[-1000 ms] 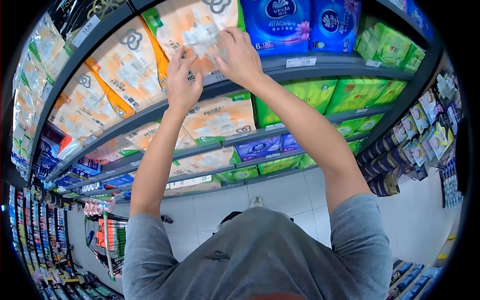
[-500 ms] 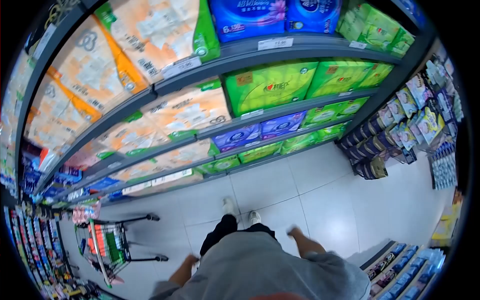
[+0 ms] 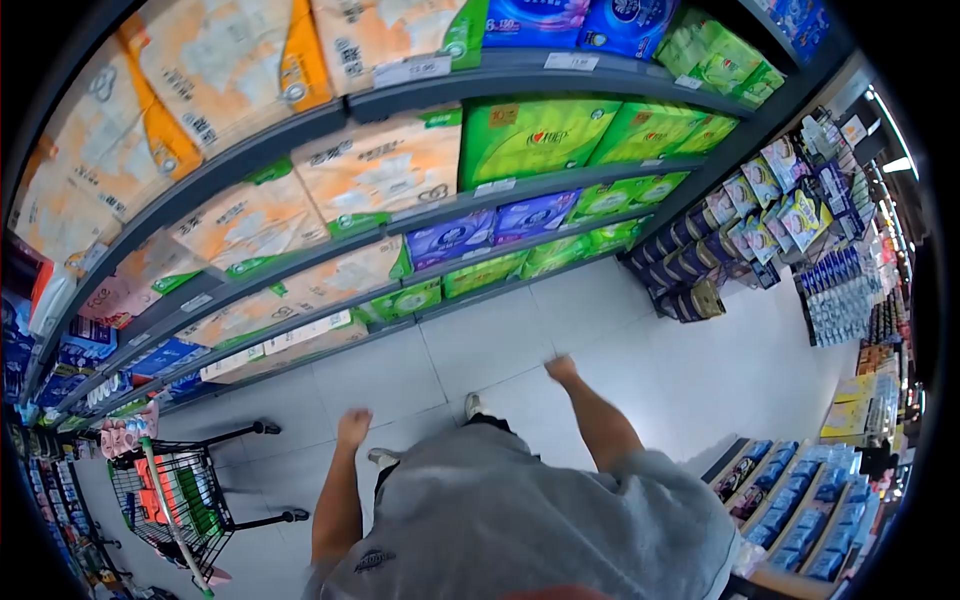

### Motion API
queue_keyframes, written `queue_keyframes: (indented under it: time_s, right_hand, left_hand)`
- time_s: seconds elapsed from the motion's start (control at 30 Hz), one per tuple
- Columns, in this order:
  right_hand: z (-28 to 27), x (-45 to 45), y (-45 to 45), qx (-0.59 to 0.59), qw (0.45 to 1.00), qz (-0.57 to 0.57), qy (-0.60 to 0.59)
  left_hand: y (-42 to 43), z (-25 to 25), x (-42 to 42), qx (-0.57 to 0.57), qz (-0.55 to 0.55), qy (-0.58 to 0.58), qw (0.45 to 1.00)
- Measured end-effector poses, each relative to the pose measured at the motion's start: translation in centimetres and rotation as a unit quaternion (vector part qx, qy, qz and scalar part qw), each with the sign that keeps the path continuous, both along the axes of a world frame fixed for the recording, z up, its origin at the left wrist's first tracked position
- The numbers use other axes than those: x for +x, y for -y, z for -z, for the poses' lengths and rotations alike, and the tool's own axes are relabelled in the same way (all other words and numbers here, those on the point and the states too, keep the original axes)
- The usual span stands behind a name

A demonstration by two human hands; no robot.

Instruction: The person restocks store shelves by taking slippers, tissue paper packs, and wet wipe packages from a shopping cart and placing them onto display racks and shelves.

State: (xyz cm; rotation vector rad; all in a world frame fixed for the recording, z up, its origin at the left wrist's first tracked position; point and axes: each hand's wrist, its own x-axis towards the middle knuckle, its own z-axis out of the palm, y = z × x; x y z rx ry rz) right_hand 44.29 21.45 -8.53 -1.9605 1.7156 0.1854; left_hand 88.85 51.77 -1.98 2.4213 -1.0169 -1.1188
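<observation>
My left hand [image 3: 354,426] hangs in front of my body over the pale floor. Its fingers look curled in, with nothing in them that I can see. Further right and forward, my right hand [image 3: 562,369] is also loosely closed and appears to hold nothing. Neither hand touches the shelves ahead. Packs of tissue paper fill those shelves: orange-and-white packs [image 3: 375,170] on the left, green packs [image 3: 540,143] right of them, and purple packs [image 3: 450,238] lower down. A shopping cart [image 3: 165,490] with red and green goods stands left of my left hand, apart from it.
Dark shelf edges [image 3: 560,63] with price tags curve across the front. Hanging packets [image 3: 780,220] are on a rack at the right. A low tiered display of blue packs [image 3: 800,520] stands close at my right. The tiled floor [image 3: 470,340] runs between.
My view has shifted to the right, and the shelves and cart sit further left. Both my arms have swung forward and rise higher in view.
</observation>
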Motion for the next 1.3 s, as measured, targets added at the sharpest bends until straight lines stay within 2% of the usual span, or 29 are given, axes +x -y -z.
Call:
queue_keyframes:
  time_s: [0.03,0.07,0.13,0.17,0.23,0.33,0.37,0.43,0.47,0.5,0.53,0.57,0.6,0.63,0.67,0.7,0.73,0.77,0.8,0.83,0.9,0.97,1.1,1.13,1.17,1.2,1.23,1.27,1.3]
  right_hand:
    - [4.7,6.3,2.5,-0.082,0.98,-0.182,0.008]
    - [3.8,13.7,3.5,-0.13,0.955,-0.248,0.099]
    - [-12.6,27.9,-0.9,-0.041,0.952,-0.139,0.269]
    - [-16.9,33.2,-2.9,-0.01,0.939,-0.197,0.281]
    - [-19.4,41.6,-8.4,-0.013,0.885,-0.249,0.393]
    - [-23.3,47.9,-17.5,0.116,0.845,-0.316,0.416]
    - [-21.7,48.9,-20.5,0.094,0.825,-0.351,0.433]
    - [-19.3,49.0,-24.5,0.089,0.829,-0.431,0.346]
    - [-16.4,48.2,-26.0,0.078,0.834,-0.43,0.338]
    - [-12.6,47.0,-26.4,0.106,0.843,-0.449,0.278]
    - [-9.6,44.9,-26.3,0.081,0.84,-0.471,0.257]
    - [-6.6,42.4,-25.5,0.035,0.843,-0.492,0.214]
    - [-4.1,39.6,-24.0,0.043,0.841,-0.521,0.143]
    - [-1.6,36.7,-21.8,-0.003,0.78,-0.624,0.034]
    - [-0.9,33.9,-20.4,0.03,0.78,-0.618,-0.095]
    - [1.6,30.1,-18.1,0.058,0.815,-0.563,-0.123]
    - [-3.7,29.9,-18.2,0.201,0.894,-0.352,-0.193]
    - [-4.2,28.3,-17.5,0.206,0.896,-0.33,-0.214]
    - [-5.9,27.8,-17.9,0.221,0.918,-0.253,-0.209]
    - [-8.1,28.2,-18.6,0.234,0.936,-0.171,-0.201]
    - [-8.1,30.0,-19.4,0.249,0.926,-0.182,-0.216]
    - [-8.1,33.5,-20.8,0.265,0.907,-0.227,-0.235]
    - [-2.4,47.2,-24.9,0.175,0.76,-0.59,-0.208]
    - [-1.8,51.5,-26.8,0.073,0.657,-0.74,-0.12]
    - [-1.4,56.3,-29.6,0.039,0.697,-0.712,-0.075]
    - [-0.5,60.7,-31.8,-0.04,0.627,-0.775,0.068]
    - [-2.8,65.8,-34.8,0.047,0.674,-0.717,0.172]
    - [-5.9,70.4,-38.5,0.208,0.779,-0.56,0.189]
    - [-5.9,74.6,-41.7,0.283,0.823,-0.439,0.223]
  left_hand:
    - [2.5,-0.9,1.1,-0.089,-0.048,-0.015,0.995]
    - [4.7,-3.6,1.7,-0.178,-0.069,-0.059,0.98]
    - [6.6,-11.0,2.0,-0.272,-0.062,-0.066,0.958]
    - [5.8,-12.4,2.6,-0.316,-0.079,-0.102,0.94]
    - [1.6,-14.3,4.2,-0.319,-0.091,-0.089,0.939]
    - [-7.7,-10.2,7.2,-0.3,-0.121,-0.056,0.945]
    - [-12.5,-7.5,8.3,-0.262,-0.133,-0.041,0.955]
    - [-25.2,2.2,9.7,-0.114,-0.22,-0.056,0.967]
    - [-33.2,7.5,9.8,0.033,-0.111,0.052,0.992]
    - [-39.8,8.7,8.7,0.235,-0.043,0.062,0.969]
    - [-41.6,1.6,7.0,0.332,-0.26,-0.001,0.907]
    - [-44.3,-0.8,5.6,0.328,-0.332,0.006,0.885]
    - [-48.9,2.2,4.8,0.341,-0.299,-0.02,0.891]
    - [-50.8,1.3,3.8,0.26,-0.428,-0.135,0.855]
    - [-52.8,0.4,2.8,0.187,-0.551,-0.233,0.779]
    - [-53.7,-0.5,2.0,0.178,-0.605,-0.239,0.738]
    - [-55.2,-0.6,1.5,0.17,-0.655,-0.241,0.695]
    - [-57.3,1.3,1.3,0.168,-0.668,-0.248,0.681]
    - [-60.1,5.1,0.8,0.213,-0.468,-0.101,0.851]
    - [-61.8,7.1,0.1,0.24,-0.221,0.055,0.944]
    - [-56.2,0.7,3.6,0.104,-0.499,-0.006,0.86]
    - [-50.4,-5.6,7.9,-0.111,-0.554,0.03,0.825]
    - [-44.5,-17.6,18.0,-0.267,-0.418,0.262,0.828]
    - [-44.2,-20.3,19.9,-0.261,-0.421,0.268,0.826]
    - [-44.0,-22.7,21.8,-0.261,-0.417,0.276,0.825]
    - [-44.6,-23.9,23.5,-0.259,-0.411,0.284,0.827]
    - [-45.8,-23.9,25.3,-0.25,-0.408,0.289,0.829]
    - [-47.2,-23.6,26.8,-0.23,-0.392,0.355,0.817]
    - [-48.7,-23.2,28.1,-0.209,-0.376,0.419,0.799]
